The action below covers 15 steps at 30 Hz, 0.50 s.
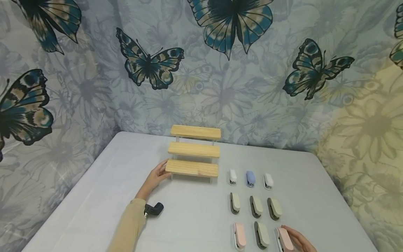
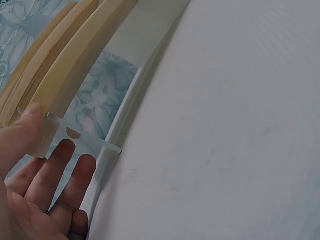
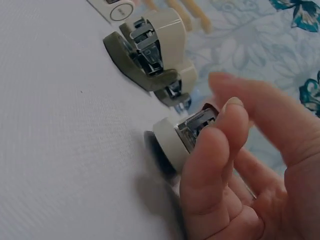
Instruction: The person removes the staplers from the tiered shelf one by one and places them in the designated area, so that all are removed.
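Observation:
My left hand (image 1: 156, 176) holds the left end of the lowest board of a three-tier wooden display stand (image 1: 192, 168). In the left wrist view its thumb lies on the wood, with the fingers below, beside a clear plastic support (image 2: 82, 134). At the front right, my right hand (image 1: 298, 238) grips a pink stapler (image 1: 285, 239) by its right side. The right wrist view shows the fingers curled about that stapler's pale end (image 3: 171, 143) close over the white table; much of its body is hidden. A cream stapler (image 1: 262, 234) with a dark base lies left of it.
Several more staplers lie in rows: a pink one (image 1: 240, 236) in front, cream ones (image 1: 256, 205) mid-row, and small white and blue ones (image 1: 250, 177) behind. The white table (image 1: 195, 213) meets butterfly-patterned fabric (image 1: 226, 91) at the back. A black wrist device (image 1: 154, 209) sits at the left sleeve.

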{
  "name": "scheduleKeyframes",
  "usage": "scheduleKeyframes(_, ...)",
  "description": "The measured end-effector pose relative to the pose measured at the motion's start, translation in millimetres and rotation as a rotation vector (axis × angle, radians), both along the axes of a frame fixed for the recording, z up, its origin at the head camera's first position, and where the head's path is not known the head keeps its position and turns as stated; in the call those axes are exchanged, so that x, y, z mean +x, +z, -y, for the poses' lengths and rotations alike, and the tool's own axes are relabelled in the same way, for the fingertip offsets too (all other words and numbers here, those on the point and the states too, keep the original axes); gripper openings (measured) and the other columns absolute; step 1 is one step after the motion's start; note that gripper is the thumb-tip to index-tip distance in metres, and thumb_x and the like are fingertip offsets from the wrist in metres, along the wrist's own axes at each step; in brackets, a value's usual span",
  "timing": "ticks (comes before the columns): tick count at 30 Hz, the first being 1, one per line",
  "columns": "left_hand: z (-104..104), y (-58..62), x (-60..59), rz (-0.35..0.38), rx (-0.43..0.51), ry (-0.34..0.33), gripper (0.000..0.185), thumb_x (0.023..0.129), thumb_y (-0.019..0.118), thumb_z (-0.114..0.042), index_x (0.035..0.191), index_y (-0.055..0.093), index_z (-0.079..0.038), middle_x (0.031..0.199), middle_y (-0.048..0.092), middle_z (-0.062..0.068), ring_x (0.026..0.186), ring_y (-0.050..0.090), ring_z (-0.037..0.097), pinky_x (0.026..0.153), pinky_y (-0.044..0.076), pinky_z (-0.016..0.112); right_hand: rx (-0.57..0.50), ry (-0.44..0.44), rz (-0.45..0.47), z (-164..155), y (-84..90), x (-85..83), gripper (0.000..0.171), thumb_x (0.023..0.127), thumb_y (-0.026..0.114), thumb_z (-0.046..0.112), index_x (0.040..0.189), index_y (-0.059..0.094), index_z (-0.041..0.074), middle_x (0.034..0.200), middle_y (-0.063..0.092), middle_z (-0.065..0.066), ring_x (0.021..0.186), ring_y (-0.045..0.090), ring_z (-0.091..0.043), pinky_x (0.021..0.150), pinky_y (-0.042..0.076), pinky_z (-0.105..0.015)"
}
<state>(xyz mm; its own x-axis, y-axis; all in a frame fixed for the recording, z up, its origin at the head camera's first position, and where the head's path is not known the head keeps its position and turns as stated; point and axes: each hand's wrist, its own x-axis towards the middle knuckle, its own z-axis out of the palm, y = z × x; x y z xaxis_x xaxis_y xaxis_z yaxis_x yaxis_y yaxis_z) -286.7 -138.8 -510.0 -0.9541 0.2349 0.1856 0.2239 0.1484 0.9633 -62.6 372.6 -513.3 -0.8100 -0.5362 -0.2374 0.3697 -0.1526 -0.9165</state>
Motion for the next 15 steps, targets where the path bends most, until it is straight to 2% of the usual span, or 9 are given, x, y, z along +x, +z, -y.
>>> scheduleKeyframes(1, -1, 0.2, 0.0, 0.003, -0.001, 0.005, 0.063, 0.070, 0.058, -0.027, 0.123, 0.026, -0.013, 0.110, 0.045, 0.004, 0.092, 0.046, 0.017, 0.078, 0.035, 0.035, 0.046, -0.026, -0.025, 0, 0.2, -2.0, 0.046, 0.088, 0.024, 0.008, 0.127, 0.000, 0.014, 0.124, 0.014, 0.006, 0.104, 0.029, -0.002, 0.078, 0.030, -0.046)
scheduleKeyframes(2, -3, 0.4, 0.0, 0.003, -0.002, 0.009, 0.063, 0.071, 0.058, -0.028, 0.123, 0.026, -0.014, 0.109, 0.046, 0.005, 0.092, 0.046, 0.017, 0.078, 0.035, 0.035, 0.044, -0.042, -0.024, 0, 0.1, -2.6, 0.047, 0.088, 0.025, 0.007, 0.127, 0.001, 0.014, 0.125, 0.013, 0.006, 0.104, 0.028, -0.001, 0.079, 0.029, -0.046)
scheduleKeyframes(4, -3, 0.1, 0.4, 0.000, -0.005, 0.026, 0.063, 0.071, 0.057, -0.031, 0.123, 0.026, -0.013, 0.109, 0.046, 0.006, 0.091, 0.046, 0.017, 0.077, 0.036, 0.034, 0.081, -0.085, 0.015, 1, -0.4, -4.4, 0.047, 0.087, 0.029, 0.011, 0.127, 0.005, 0.016, 0.123, 0.017, 0.007, 0.101, 0.031, -0.001, 0.076, 0.030, -0.049)
scheduleKeyframes(8, -4, -0.9, 1.0, 0.006, -0.012, 0.068, 0.063, 0.070, 0.057, -0.032, 0.123, 0.028, -0.012, 0.108, 0.046, 0.009, 0.091, 0.047, 0.019, 0.076, 0.037, 0.034, 0.298, -0.278, 0.003, 12, -2.6, -9.1, 0.055, 0.081, 0.045, 0.022, 0.126, 0.015, 0.013, 0.120, 0.025, 0.004, 0.095, 0.035, 0.003, 0.076, 0.032, -0.047)
scheduleKeyframes(9, -3, -1.2, 1.0, 0.011, -0.016, 0.077, 0.063, 0.070, 0.057, -0.033, 0.122, 0.028, -0.013, 0.108, 0.046, 0.008, 0.091, 0.047, 0.018, 0.076, 0.037, 0.034, 0.400, -0.347, -0.014, 16, -3.4, -10.6, 0.060, 0.076, 0.051, 0.024, 0.124, 0.019, 0.010, 0.118, 0.027, 0.003, 0.092, 0.035, 0.006, 0.075, 0.034, -0.045)
scheduleKeyframes(12, -3, -1.0, 1.0, 0.023, -0.021, 0.078, 0.062, 0.070, 0.057, -0.034, 0.122, 0.029, -0.015, 0.108, 0.046, 0.008, 0.092, 0.046, 0.019, 0.077, 0.036, 0.035, 0.531, -0.469, -0.001, 24, -5.9, -11.6, 0.069, 0.066, 0.061, 0.028, 0.122, 0.025, 0.010, 0.120, 0.026, -0.003, 0.097, 0.033, -0.001, 0.074, 0.035, -0.042)
scheduleKeyframes(15, -1, 1.4, 1.1, 0.070, -0.035, 0.068, 0.062, 0.070, 0.056, -0.037, 0.122, 0.029, -0.019, 0.109, 0.045, 0.006, 0.094, 0.044, 0.018, 0.079, 0.034, 0.036, 0.549, -0.473, 0.007, 23, -4.7, -11.5, 0.068, 0.067, 0.060, 0.028, 0.122, 0.024, 0.009, 0.123, 0.021, -0.012, 0.100, 0.032, -0.006, 0.074, 0.035, -0.043)
